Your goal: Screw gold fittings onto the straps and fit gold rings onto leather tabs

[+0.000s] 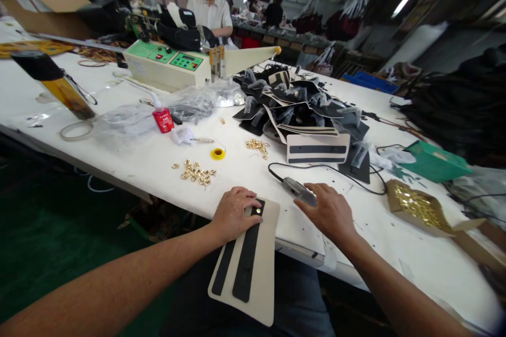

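My left hand point(236, 215) grips the upper end of a beige panel point(263, 268) with two black strips, which hangs over the table's front edge above my lap. A small gold stud point(258, 211) shows on the longer strip, beside my fingertips. My right hand point(330, 210) is at the near end of a grey corded hand tool point(296, 189) on the table. Its thumb and fingers are apart around the tool's end; whether they touch it is hard to tell. Gold metal rings point(197, 174) lie loose beyond my left hand.
Similar panels point(318, 148) and black pieces are piled ahead. A green-and-cream machine point(169, 66) stands behind a red bottle point(163, 119). A yellow spool point(217, 154) lies mid-table. At right are a cardboard box of gold parts point(395, 209) and a green box point(437, 160). A person point(211, 13) sits opposite.
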Motion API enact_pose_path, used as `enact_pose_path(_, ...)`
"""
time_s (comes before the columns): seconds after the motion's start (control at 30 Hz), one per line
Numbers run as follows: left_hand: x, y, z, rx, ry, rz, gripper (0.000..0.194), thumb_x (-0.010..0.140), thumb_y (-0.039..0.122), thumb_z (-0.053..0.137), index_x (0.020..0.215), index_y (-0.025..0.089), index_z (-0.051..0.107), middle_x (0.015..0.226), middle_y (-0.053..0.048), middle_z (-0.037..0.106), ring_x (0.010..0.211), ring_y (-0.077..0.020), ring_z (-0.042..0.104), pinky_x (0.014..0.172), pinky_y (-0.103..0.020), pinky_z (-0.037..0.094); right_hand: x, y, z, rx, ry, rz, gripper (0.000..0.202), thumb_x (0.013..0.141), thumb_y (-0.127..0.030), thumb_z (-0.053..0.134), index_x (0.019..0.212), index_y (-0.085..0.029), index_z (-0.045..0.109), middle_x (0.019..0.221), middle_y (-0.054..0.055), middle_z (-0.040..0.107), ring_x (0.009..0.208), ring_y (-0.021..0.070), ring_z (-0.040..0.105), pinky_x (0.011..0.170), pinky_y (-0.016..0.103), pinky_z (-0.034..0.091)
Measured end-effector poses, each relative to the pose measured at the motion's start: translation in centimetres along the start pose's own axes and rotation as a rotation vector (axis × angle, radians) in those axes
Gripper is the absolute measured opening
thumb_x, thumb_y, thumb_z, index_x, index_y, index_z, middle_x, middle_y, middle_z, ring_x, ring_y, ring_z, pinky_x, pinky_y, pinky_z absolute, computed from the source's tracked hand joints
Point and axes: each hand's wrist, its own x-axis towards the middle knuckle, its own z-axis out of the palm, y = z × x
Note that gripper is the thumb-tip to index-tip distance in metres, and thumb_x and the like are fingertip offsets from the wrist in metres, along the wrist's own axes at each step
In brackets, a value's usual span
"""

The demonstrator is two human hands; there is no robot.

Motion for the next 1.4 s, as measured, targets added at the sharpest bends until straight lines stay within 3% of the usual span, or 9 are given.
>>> enact_pose_path(0.13, -0.1, -0.3, 0.1, -0.003, 0.000, 0.005, 0.027, 0.077, 0.032, 0.089, 0.103, 0.030, 0.081, 0.130, -0.001, 0.074, 0.129, -0.0291, 0.056, 0.111, -0.047, 0.043, -0.7, 2.8, 2.0, -0.041, -0.056, 0.054, 0.050, 0.099, -0.052, 0.054, 0.136, -0.021, 0.064, 0.132, 0.013, 0.068, 0.114, 0.0337, 0.066, 0.089, 0.043, 0.050)
enact_pose_path(0.27, -0.1, -0.5, 0.3, 0.001, 0.006, 0.011, 0.028, 0.077, 0.033, 0.089, 0.103, 0.030, 0.081, 0.131, -0.001, 0.074, 0.130, -0.0287, 0.056, 0.112, -0.046, 0.043, -0.3, 2.4, 1.6, 0.276, -0.062, 0.140, 0.048, 0.098, -0.050, 0.049, 0.132, -0.020, 0.065, 0.123, 0.013, 0.070, 0.111, 0.0332, 0.065, 0.093, 0.044, 0.050)
enact_pose_path(0.37, -0.1, -0.6, 0.3, 0.007, 0.006, 0.020, 0.029, 0.077, 0.034, 0.090, 0.104, 0.030, 0.080, 0.131, -0.001, 0.074, 0.130, -0.0283, 0.056, 0.111, -0.045, 0.043, 0.0, -0.3, -0.2, 0.885, -0.076, 0.267, 0.047, 0.099, -0.052, 0.041, 0.125, -0.018, 0.061, 0.108, 0.013, 0.071, 0.095, 0.0283, 0.068, 0.083, 0.039, 0.055)
enact_pose_path(0.43, -0.1, -0.5, 0.2, 0.013, 0.004, 0.024, 0.029, 0.077, 0.034, 0.090, 0.105, 0.029, 0.080, 0.131, -0.001, 0.073, 0.129, -0.0284, 0.056, 0.110, -0.046, 0.044, 0.0, -2.8, -1.3, 1.267, -0.089, 0.272, 0.046, 0.100, -0.054, 0.035, 0.114, -0.018, 0.059, 0.095, 0.011, 0.068, 0.080, 0.0240, 0.067, 0.071, 0.035, 0.056)
enact_pose_path(0.5, -0.1, -0.5, 0.2, 0.022, -0.002, 0.025, 0.029, 0.078, 0.033, 0.089, 0.105, 0.029, 0.079, 0.130, -0.002, 0.073, 0.129, -0.0285, 0.056, 0.109, -0.047, 0.045, 0.0, -5.6, -1.8, 1.492, -0.088, 0.215, 0.044, 0.096, -0.062, 0.043, 0.099, -0.021, 0.058, 0.080, 0.005, 0.061, 0.064, 0.0190, 0.060, 0.058, 0.031, 0.053)
enact_pose_path(0.57, -0.1, -0.4, 0.2, 0.030, -0.008, 0.024, 0.029, 0.078, 0.033, 0.089, 0.105, 0.030, 0.079, 0.130, -0.001, 0.073, 0.129, -0.0285, 0.056, 0.109, -0.048, 0.045, 0.0, -8.0, -1.8, 1.602, -0.045, 0.137, 0.043, 0.088, -0.064, 0.065, 0.083, -0.022, 0.056, 0.068, -0.001, 0.053, 0.053, 0.0142, 0.052, 0.050, 0.028, 0.049)
enact_pose_path(0.67, 0.0, -0.5, 0.2, 0.038, -0.010, 0.021, 0.029, 0.078, 0.033, 0.089, 0.104, 0.030, 0.078, 0.129, -0.001, 0.073, 0.130, -0.0288, 0.056, 0.110, -0.049, 0.044, 0.1, -10.3, -1.1, 1.619, 0.086, 0.011, 0.043, 0.080, -0.053, 0.084, 0.072, -0.021, 0.057, 0.060, -0.004, 0.053, 0.049, 0.0125, 0.052, 0.050, 0.027, 0.049)
enact_pose_path(0.9, 0.0, -0.5, 0.3, 0.054, -0.016, 0.018, 0.031, 0.078, 0.034, 0.090, 0.105, 0.030, 0.077, 0.131, 0.000, 0.072, 0.131, -0.0290, 0.055, 0.111, -0.050, 0.045, 0.7, -11.8, 1.1, 1.493, 0.247, -0.126, 0.039, 0.084, -0.052, 0.082, 0.074, -0.022, 0.060, 0.061, -0.002, 0.060, 0.053, 0.0154, 0.058, 0.049, 0.029, 0.048)
enact_pose_path(1.4, 0.0, -0.8, 0.2, 0.058, -0.024, 0.034, 0.032, 0.079, 0.034, 0.089, 0.107, 0.029, 0.075, 0.129, 0.000, 0.071, 0.130, -0.0279, 0.056, 0.106, -0.048, 0.044, 1.0, -12.3, 3.5, 1.447, 0.261, -0.100, 0.038, 0.085, -0.053, 0.080, 0.077, -0.021, 0.061, 0.064, -0.002, 0.059, 0.055, 0.0145, 0.055, 0.051, 0.029, 0.046)
